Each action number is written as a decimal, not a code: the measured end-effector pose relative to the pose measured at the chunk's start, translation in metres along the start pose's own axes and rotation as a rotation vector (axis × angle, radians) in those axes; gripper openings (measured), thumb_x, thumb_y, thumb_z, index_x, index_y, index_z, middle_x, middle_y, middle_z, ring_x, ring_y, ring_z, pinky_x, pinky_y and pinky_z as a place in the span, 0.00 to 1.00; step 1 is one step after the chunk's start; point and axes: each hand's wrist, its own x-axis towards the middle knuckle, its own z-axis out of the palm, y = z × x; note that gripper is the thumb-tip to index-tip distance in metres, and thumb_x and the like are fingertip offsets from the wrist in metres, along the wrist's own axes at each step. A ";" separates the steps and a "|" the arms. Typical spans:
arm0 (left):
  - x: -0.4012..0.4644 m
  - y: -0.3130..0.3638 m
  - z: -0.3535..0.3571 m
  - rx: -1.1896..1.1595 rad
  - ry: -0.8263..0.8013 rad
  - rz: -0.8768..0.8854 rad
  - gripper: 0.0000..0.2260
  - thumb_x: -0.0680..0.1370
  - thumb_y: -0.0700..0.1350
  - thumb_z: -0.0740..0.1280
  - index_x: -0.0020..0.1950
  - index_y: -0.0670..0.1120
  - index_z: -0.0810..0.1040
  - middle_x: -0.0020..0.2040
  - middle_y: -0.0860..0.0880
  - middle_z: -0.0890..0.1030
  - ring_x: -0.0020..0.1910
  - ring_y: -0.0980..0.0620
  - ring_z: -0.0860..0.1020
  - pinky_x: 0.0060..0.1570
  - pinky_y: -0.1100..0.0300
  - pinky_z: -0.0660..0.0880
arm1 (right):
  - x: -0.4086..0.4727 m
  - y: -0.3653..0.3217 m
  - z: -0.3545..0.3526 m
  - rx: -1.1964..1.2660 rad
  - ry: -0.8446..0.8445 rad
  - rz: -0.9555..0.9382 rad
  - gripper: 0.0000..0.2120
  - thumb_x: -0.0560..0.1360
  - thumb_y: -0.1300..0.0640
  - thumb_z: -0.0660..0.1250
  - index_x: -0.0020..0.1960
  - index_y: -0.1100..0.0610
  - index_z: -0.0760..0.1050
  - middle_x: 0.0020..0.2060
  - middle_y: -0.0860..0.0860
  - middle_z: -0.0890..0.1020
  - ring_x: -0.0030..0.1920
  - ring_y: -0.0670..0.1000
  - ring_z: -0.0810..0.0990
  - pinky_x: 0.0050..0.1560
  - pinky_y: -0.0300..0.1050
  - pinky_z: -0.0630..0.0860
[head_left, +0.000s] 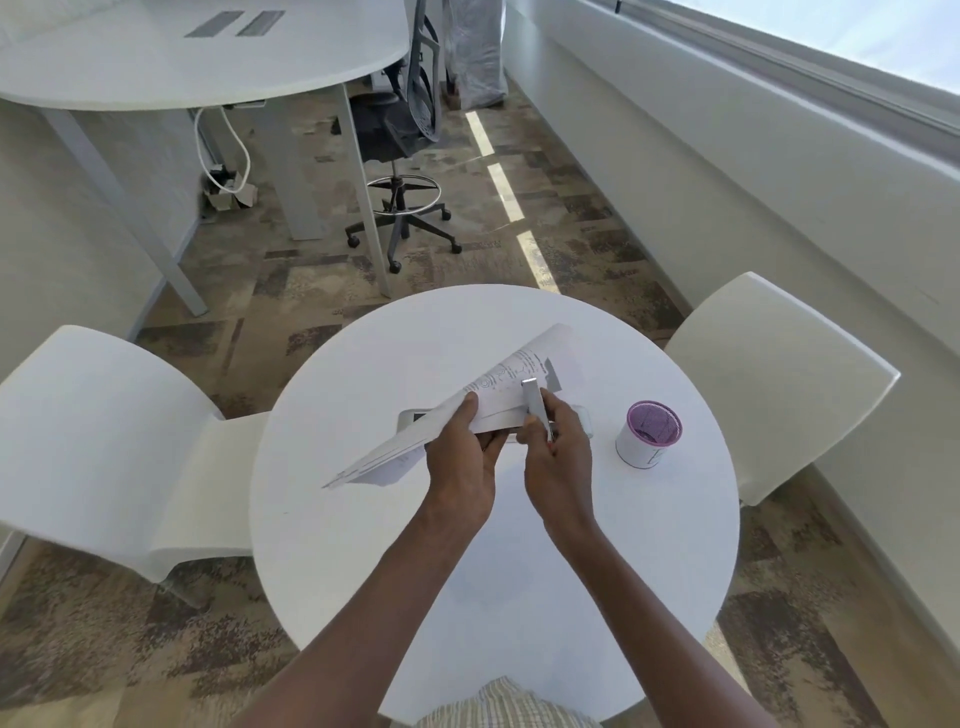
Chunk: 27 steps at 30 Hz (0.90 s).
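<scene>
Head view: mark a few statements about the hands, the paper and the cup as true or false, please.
1. The left hand holds the folded paper over the round white table. True.
2. The right hand is empty. False: it grips a slim silver tool against the paper.
3. The purple-rimmed cup stands on the table to the right of both hands. True.
4. The cup lies tipped on its side. False: it stands upright, open end up.
5. The left white chair and the right white chair flank the table. True.
</scene>
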 end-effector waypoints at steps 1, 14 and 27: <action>-0.001 0.000 0.000 -0.001 -0.012 0.000 0.07 0.81 0.38 0.64 0.57 0.46 0.78 0.52 0.44 0.86 0.52 0.45 0.86 0.48 0.52 0.84 | 0.000 -0.001 -0.001 0.033 -0.008 0.013 0.17 0.82 0.60 0.59 0.71 0.54 0.70 0.63 0.51 0.78 0.59 0.55 0.79 0.57 0.46 0.79; -0.010 0.008 0.003 -0.020 -0.062 0.004 0.09 0.81 0.37 0.65 0.57 0.48 0.79 0.55 0.45 0.86 0.51 0.45 0.86 0.50 0.51 0.84 | 0.002 -0.016 -0.009 0.164 -0.043 0.066 0.12 0.82 0.56 0.63 0.65 0.55 0.74 0.52 0.52 0.82 0.41 0.47 0.78 0.36 0.34 0.75; -0.010 0.014 0.014 -0.074 -0.061 0.032 0.17 0.80 0.37 0.67 0.69 0.44 0.74 0.61 0.42 0.83 0.56 0.45 0.84 0.48 0.54 0.84 | 0.002 -0.019 -0.016 0.403 0.012 0.243 0.19 0.68 0.52 0.79 0.32 0.56 0.69 0.24 0.50 0.69 0.25 0.50 0.67 0.28 0.41 0.70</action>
